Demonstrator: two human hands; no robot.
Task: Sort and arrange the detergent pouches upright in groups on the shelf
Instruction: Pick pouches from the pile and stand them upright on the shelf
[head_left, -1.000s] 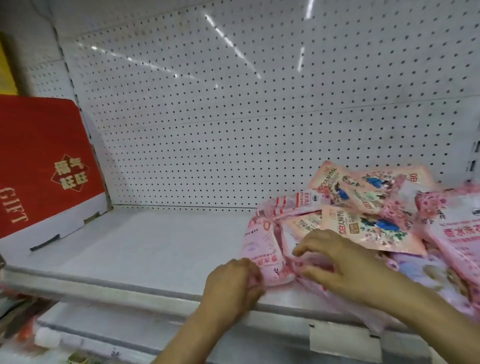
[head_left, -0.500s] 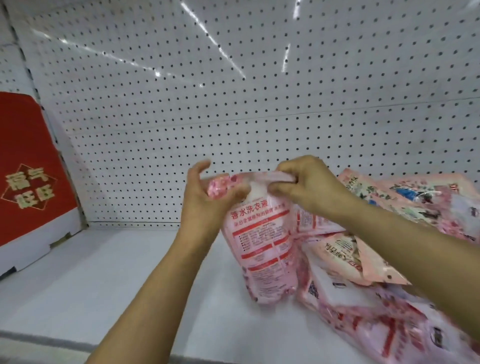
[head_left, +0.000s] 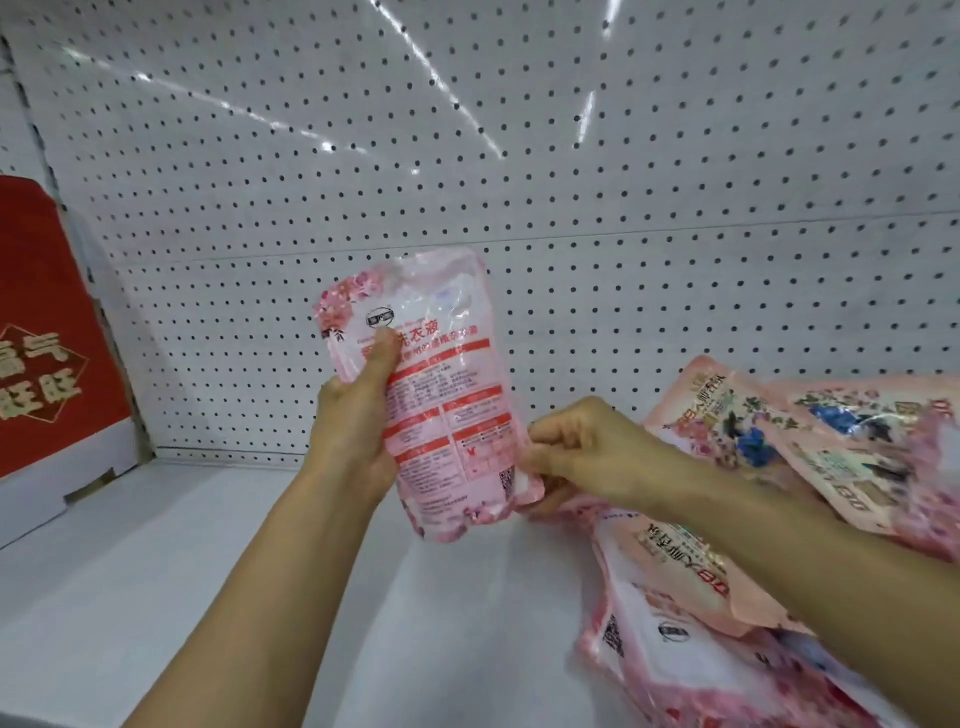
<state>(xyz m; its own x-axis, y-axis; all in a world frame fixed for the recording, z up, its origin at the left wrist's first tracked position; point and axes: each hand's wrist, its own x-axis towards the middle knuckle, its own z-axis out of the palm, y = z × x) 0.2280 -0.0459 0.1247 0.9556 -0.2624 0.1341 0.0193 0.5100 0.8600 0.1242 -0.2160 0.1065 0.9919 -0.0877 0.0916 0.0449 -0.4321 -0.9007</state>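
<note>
A pink detergent pouch with red text panels is held upright above the white shelf. My left hand grips its left edge, thumb across the front. My right hand pinches its lower right corner. To the right, a loose pile of pouches lies flat on the shelf: some peach-pink with blue flowers, others pale pink nearer the front. My right forearm crosses over the pile and hides part of it.
A red gift box with gold characters leans at the far left of the shelf. White pegboard forms the back wall. Bare shelf surface stretches between the box and the pouch pile.
The pouch was lifted from the pile and turned upright. My right hand slid from its top edge down to the lower right corner; my left hand shifted to its left side.
</note>
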